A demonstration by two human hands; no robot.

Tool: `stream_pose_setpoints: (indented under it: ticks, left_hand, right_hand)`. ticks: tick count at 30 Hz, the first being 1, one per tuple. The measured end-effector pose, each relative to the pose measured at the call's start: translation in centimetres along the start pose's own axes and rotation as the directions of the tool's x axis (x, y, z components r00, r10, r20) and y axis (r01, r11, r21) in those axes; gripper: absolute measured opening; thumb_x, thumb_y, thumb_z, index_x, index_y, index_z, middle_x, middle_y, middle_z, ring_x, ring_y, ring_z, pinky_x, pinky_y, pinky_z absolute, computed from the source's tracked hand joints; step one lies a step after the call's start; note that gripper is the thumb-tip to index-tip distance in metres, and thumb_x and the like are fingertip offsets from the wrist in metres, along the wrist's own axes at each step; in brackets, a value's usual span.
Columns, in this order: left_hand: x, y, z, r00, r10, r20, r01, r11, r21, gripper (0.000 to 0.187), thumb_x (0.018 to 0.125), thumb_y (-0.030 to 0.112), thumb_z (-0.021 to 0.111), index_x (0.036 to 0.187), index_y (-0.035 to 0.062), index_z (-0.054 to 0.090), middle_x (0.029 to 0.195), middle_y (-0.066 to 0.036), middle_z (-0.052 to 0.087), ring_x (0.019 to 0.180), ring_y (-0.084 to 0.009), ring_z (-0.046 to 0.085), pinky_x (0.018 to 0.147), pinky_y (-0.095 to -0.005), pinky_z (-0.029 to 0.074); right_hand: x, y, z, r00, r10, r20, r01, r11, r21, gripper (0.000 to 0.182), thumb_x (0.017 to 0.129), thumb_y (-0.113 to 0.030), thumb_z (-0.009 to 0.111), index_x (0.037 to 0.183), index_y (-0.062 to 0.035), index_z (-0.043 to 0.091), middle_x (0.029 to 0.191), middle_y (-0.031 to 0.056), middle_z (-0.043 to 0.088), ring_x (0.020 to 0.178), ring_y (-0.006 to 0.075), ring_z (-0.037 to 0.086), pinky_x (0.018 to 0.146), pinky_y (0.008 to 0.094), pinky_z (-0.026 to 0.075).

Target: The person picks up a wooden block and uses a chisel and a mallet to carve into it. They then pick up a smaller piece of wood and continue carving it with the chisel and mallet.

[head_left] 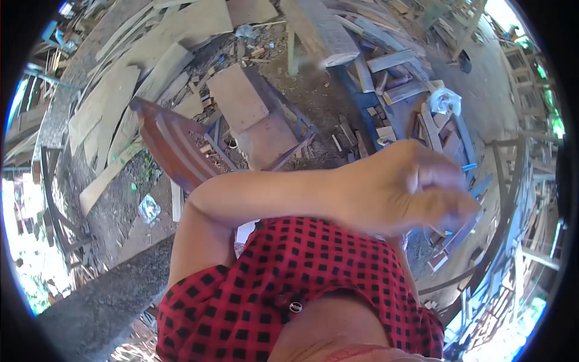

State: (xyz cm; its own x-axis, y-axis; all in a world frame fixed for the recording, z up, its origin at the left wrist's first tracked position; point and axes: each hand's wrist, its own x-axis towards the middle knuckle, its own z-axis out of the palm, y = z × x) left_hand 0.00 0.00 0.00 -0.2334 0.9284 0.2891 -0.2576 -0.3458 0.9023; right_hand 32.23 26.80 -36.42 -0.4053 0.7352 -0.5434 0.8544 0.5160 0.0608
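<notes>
One hand is in clear view: the left hand [416, 193], at the end of a bent left arm [265, 196] that crosses in front of the shirt [313, 253], which is red with black checks. Its fingers are curled inward, neither spread nor laid flat, and motion blur softens the fingertips. Whether anything is pinched between them cannot be told, and no held object can be made out. The right hand cannot be seen; a narrow strip of the right arm [408, 268] shows below the left hand, at the edge of the shirt, so the state of that hand cannot be told. Nearest to the left hand, just past the knuckles in the view, lie short wood pieces [405, 92], loosely piled at mixed angles. A crumpled clear plastic bag [445, 101] rests among them, above the left hand in the view. One small bright blue strip [469, 166] shows close beside the fingers. Farther up from the left hand is a thick wooden beam [322, 36] with a pale cut end. To the left of the hand, beyond the forearm, are a brown board [238, 96] and a reddish-brown curved panel [172, 142], the latter partly covered by the elbow. Well apart from the hand, at the upper left, wide flat planks [181, 36] lie overlapping on the dirt ground [313, 87].
</notes>
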Motion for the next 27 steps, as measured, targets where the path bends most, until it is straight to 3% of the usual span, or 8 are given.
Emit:
stream_pose_setpoints:
  ticks: [1, 4, 7, 9, 10, 21, 23, 27]
  left_hand:
    - [-0.9, 1.2, 0.8, 0.956, 0.293, -0.01, -0.29, 0.948, 0.132, 0.033, 0.09, 0.03, 0.055, 0.091, -0.001, 0.065, 0.076, -0.011, 0.064, 0.07, -0.0217, 0.062, 0.063, -0.0334, 0.05]
    - [0.7, 3.2, 2.8, 0.818, 0.568, -0.088, -0.465, 0.744, 0.48, 0.024, 0.087, 0.018, 0.057, 0.09, -0.0014, 0.07, 0.084, -0.015, 0.069, 0.072, -0.0244, 0.067, 0.061, -0.034, 0.053]
    - [3.4, 2.4, 0.9, 0.823, 0.568, -0.026, -0.509, 0.756, 0.412, 0.025, 0.087, 0.019, 0.057, 0.092, -0.0007, 0.07, 0.085, -0.015, 0.069, 0.074, -0.0251, 0.067, 0.062, -0.0349, 0.053]
    - [5.3, 2.1, 0.3, 0.819, 0.572, 0.038, -0.543, 0.752, 0.374, 0.026, 0.088, 0.021, 0.056, 0.093, 0.0, 0.07, 0.086, -0.015, 0.069, 0.075, -0.0257, 0.066, 0.064, -0.0359, 0.053]
    - [5.8, 2.1, -0.1, 0.816, 0.575, 0.066, -0.557, 0.75, 0.357, 0.026, 0.088, 0.022, 0.056, 0.093, 0.0003, 0.07, 0.087, -0.015, 0.069, 0.076, -0.026, 0.066, 0.064, -0.0364, 0.053]
    - [11.3, 3.1, -7.7, 0.712, 0.606, 0.355, -0.676, 0.729, 0.11, 0.032, 0.09, 0.031, 0.054, 0.099, 0.004, 0.069, 0.094, -0.015, 0.068, 0.085, -0.0294, 0.066, 0.072, -0.0417, 0.052]
    - [11.0, 1.6, -5.2, 0.692, 0.601, 0.4, -0.671, 0.74, 0.048, 0.033, 0.09, 0.032, 0.054, 0.101, 0.0047, 0.069, 0.095, -0.015, 0.068, 0.086, -0.03, 0.065, 0.073, -0.0427, 0.052]
    - [8.5, 5.6, -13.9, 0.665, 0.603, 0.44, -0.659, 0.751, -0.034, 0.035, 0.091, 0.035, 0.053, 0.103, 0.006, 0.069, 0.097, -0.015, 0.068, 0.089, -0.0312, 0.065, 0.076, -0.0446, 0.052]
  right_hand:
    - [-0.8, -0.5, 0.6, 1.0, -0.016, -0.007, 0.016, 1.0, 0.02, 0.119, 0.061, -0.035, 0.085, 0.146, 0.0048, 0.011, 0.142, 0.0255, 0.024, 0.122, 0.0387, 0.046, 0.099, 0.0395, 0.044]
    - [1.5, 0.6, -0.8, 0.997, -0.06, -0.05, 0.062, 0.997, 0.052, 0.117, 0.061, -0.033, 0.085, 0.145, 0.0052, 0.013, 0.138, 0.0269, 0.029, 0.118, 0.04, 0.049, 0.096, 0.0404, 0.046]
    - [3.6, 5.1, 3.8, 0.968, -0.182, -0.171, 0.186, 0.983, 0.004, 0.119, 0.06, -0.034, 0.085, 0.144, 0.0077, 0.012, 0.135, 0.0304, 0.028, 0.114, 0.0438, 0.05, 0.094, 0.0412, 0.047]
    - [5.3, 6.2, 5.0, 0.967, -0.173, -0.184, 0.181, 0.983, 0.028, 0.106, 0.066, -0.035, 0.082, 0.143, 0.0043, 0.021, 0.127, 0.0293, 0.042, 0.108, 0.0432, 0.055, 0.092, 0.0419, 0.048]
    - [7.0, 6.5, 4.1, 0.964, -0.186, -0.19, 0.195, 0.98, 0.031, 0.106, 0.066, -0.035, 0.082, 0.143, 0.0043, 0.021, 0.127, 0.0293, 0.042, 0.108, 0.0432, 0.055, 0.092, 0.0419, 0.048]
    - [21.5, 6.5, -2.2, 0.909, -0.414, 0.057, 0.416, 0.909, -0.031, 0.092, 0.07, -0.034, 0.078, 0.14, 0.0022, 0.03, 0.117, 0.0266, 0.051, 0.104, 0.0409, 0.058, 0.089, 0.0422, 0.049]
    - [21.8, 5.7, -3.1, 0.892, -0.436, 0.117, 0.442, 0.897, -0.03, 0.09, 0.071, -0.034, 0.078, 0.139, 0.0018, 0.031, 0.115, 0.0261, 0.052, 0.103, 0.0405, 0.058, 0.089, 0.0422, 0.049]
    - [23.9, 4.0, -4.5, 0.824, -0.499, 0.268, 0.531, 0.845, -0.059, 0.085, 0.073, -0.033, 0.077, 0.138, 0.001, 0.034, 0.112, 0.0251, 0.055, 0.102, 0.0397, 0.059, 0.088, 0.0423, 0.049]
